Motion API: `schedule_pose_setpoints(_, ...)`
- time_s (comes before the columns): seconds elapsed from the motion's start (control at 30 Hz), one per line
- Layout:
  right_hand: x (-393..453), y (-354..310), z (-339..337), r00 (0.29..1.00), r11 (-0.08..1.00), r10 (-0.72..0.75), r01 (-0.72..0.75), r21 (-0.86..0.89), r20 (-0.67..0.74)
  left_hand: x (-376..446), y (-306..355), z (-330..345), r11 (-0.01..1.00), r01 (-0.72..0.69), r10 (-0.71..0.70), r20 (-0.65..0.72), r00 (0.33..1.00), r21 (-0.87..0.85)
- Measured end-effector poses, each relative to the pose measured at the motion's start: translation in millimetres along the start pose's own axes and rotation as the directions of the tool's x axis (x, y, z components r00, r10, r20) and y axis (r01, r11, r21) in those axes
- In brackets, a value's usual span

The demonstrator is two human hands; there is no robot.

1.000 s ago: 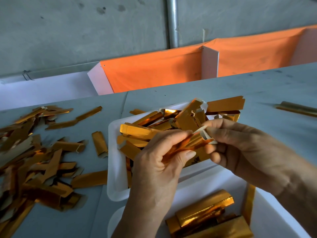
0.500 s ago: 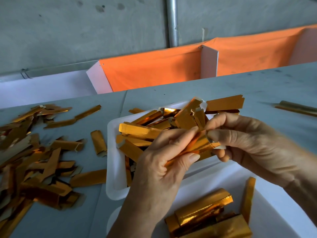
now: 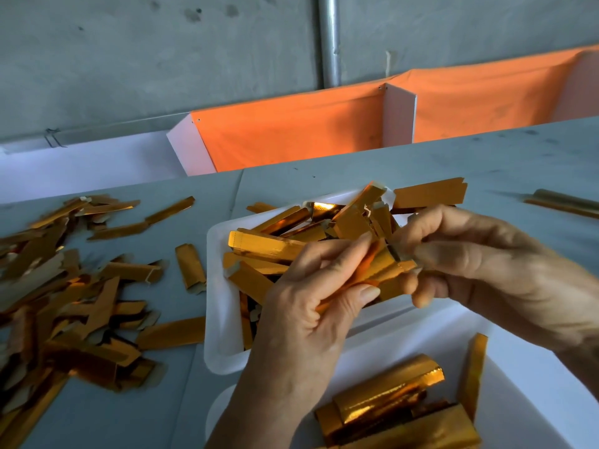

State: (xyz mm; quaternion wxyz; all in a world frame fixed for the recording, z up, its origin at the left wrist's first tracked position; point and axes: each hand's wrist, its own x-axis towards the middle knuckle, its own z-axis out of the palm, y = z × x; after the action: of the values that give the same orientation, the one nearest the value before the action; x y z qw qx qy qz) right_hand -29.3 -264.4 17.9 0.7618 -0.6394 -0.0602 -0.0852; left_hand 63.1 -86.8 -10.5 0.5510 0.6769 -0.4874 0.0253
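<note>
Head view: at the bench's near edge a white tray (image 3: 518,367) holds folded gold boxes (image 3: 389,403), set close, I judge, so each new one drops straight in. Just above it the left hand (image 3: 311,312) pinches a blank (image 3: 379,267) between thumb and fingers. The right hand (image 3: 479,264) grips its other end with curled fingers, probably to tuck a flap. Both hold it raised where the eyes can check the fold. Behind them a second tray (image 3: 217,335) is heaped with blanks (image 3: 269,247), within easy reach. A loose pile (image 3: 74,303) spreads along the left edge of the grey bench (image 3: 486,157). Beyond the far edge hangs orange cloth (image 3: 291,137), and a pipe (image 3: 329,43) climbs the concrete wall (image 3: 129,59).
</note>
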Motion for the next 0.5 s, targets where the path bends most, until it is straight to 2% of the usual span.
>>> schedule_pose_setpoints(0.13,1,-1,1,1.000,0.996,-0.001,-0.001,-0.089,-0.027,0,-1,-1,1.000,-0.009,0.009,0.012,1.000,-0.008)
schedule_pose_setpoints(0.33,1,-3,11,0.997,0.996,0.009,-0.015,-0.089,-0.074,1,1,-2,0.998,-0.047,0.047,0.018,0.999,0.046)
schedule_pose_setpoints(0.5,3,0,17,0.983,0.931,-0.074,0.008,-0.365,-0.167,2,3,0,0.979,-0.098,0.090,0.050,0.995,0.179)
